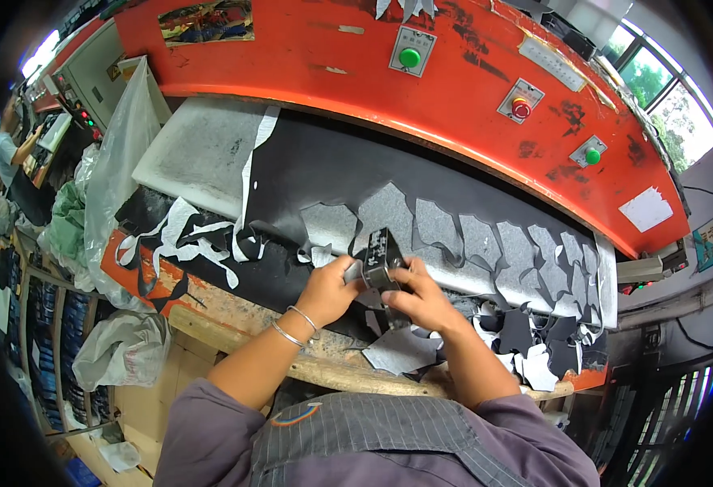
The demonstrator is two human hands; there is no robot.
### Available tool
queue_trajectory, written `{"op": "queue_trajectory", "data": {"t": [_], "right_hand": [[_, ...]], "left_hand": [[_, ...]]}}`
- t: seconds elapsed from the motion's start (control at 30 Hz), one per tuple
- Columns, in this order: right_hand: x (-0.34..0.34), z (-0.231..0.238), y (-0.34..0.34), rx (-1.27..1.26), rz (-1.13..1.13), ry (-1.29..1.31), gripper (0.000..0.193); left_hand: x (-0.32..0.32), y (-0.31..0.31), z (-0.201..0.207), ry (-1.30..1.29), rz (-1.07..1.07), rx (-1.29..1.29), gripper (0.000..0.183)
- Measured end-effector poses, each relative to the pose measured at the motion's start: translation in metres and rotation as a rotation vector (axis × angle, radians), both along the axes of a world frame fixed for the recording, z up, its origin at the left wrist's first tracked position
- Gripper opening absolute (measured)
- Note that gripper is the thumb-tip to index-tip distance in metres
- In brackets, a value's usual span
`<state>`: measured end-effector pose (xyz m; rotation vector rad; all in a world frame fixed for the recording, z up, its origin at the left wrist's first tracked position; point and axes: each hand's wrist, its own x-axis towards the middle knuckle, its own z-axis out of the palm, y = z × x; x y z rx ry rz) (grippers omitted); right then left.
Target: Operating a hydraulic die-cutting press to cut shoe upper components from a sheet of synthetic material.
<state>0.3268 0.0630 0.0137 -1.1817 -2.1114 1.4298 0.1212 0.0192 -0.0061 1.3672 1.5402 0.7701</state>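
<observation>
Between my two hands a dark metal cutting die (380, 258) with pale markings is tilted up over the near edge of the work surface. My left hand (330, 290), with bracelets on its wrist, grips the left side. Closed on the right side is my right hand (423, 299), thumb toward me. Behind the die lies a black sheet (332, 162) with a row of cut-out shapes along its near edge, showing a grey-white pad (523, 268) through them. A grey cut piece (403, 351) lies below my right hand.
An orange press beam (308, 57) with green buttons (409, 58) and a red button (521, 109) spans the far side. Scraps (186, 235) lie left, and cut pieces (527, 345) pile up right. Plastic bags (125, 349) stand at left; another person (20, 154) is far left.
</observation>
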Motion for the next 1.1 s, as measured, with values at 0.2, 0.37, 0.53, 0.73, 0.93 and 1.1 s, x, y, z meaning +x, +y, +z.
{"op": "queue_trajectory", "data": {"t": [0.2, 0.37, 0.53, 0.73, 0.93, 1.1], "right_hand": [[-0.041, 0.021, 0.098, 0.524, 0.269, -0.210, 0.044], [-0.087, 0.035, 0.181, 0.652, 0.540, -0.462, 0.038], [-0.113, 0.026, 0.212, 0.657, 0.753, -0.503, 0.032], [-0.070, -0.016, 0.211, 0.717, 0.381, -0.264, 0.070], [-0.050, -0.045, 0.218, 0.721, 0.129, -0.242, 0.060], [-0.048, -0.049, 0.228, 0.746, 0.126, -0.241, 0.050]], "left_hand": [[-0.011, -0.039, -0.009, 0.180, -0.400, 0.009, 0.040], [-0.049, -0.006, 0.025, 0.284, 0.094, 0.333, 0.056], [-0.078, 0.048, 0.007, 0.257, 0.257, 0.273, 0.056], [-0.098, 0.108, -0.043, 0.557, 0.329, 0.529, 0.062], [-0.087, 0.128, -0.041, 0.447, 0.498, 0.582, 0.043], [-0.081, 0.133, -0.038, 0.438, 0.496, 0.485, 0.040]]}}
